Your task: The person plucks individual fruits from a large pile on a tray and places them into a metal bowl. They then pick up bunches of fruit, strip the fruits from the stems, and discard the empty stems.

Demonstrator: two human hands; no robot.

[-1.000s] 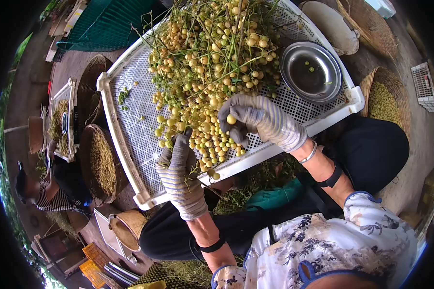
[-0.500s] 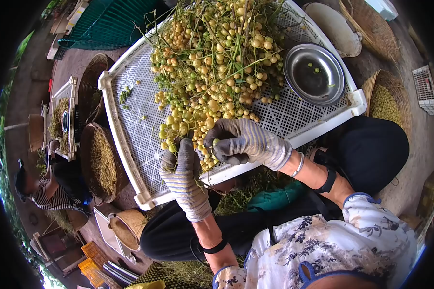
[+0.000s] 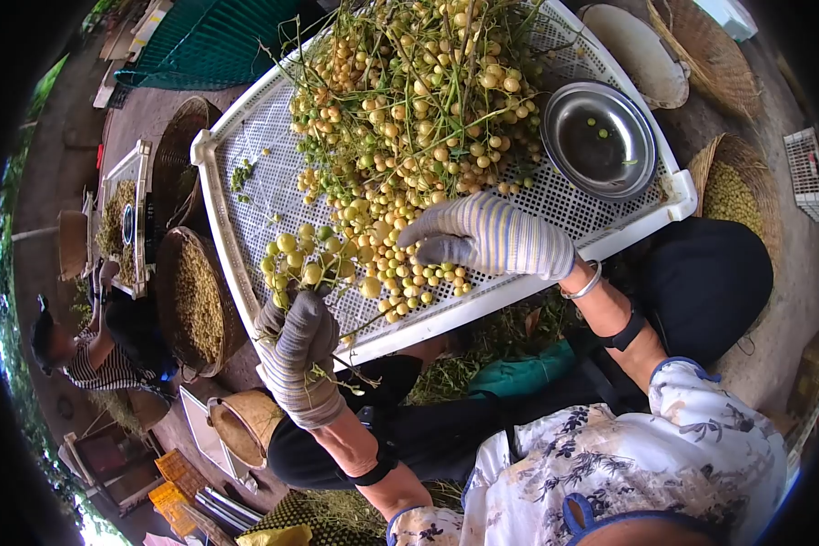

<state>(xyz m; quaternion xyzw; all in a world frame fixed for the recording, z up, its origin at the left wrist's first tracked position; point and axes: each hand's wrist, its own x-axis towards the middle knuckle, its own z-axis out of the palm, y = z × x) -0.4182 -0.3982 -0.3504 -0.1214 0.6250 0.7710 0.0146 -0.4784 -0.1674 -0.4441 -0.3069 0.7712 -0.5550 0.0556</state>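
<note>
Since the earlier frame, the left hand has moved away toward 7 o'clock, and the fruit sprig has gone together with it. Now the two hands are well apart from each other. The left one is clamped on the stem of this sprig, whose round yellow-green fruits spread just above its fingertips, at 7 o'clock of the white tray. The right hand has its thumb and fingers parted, and it is near 6 o'clock, over or beside the loose fruits; whether it touches them, I cannot tell. At 12 o'clock of the tray lies the big heap of fruiting branches. At about 3 o'clock stands the steel bowl, with a few green fruits inside.
</note>
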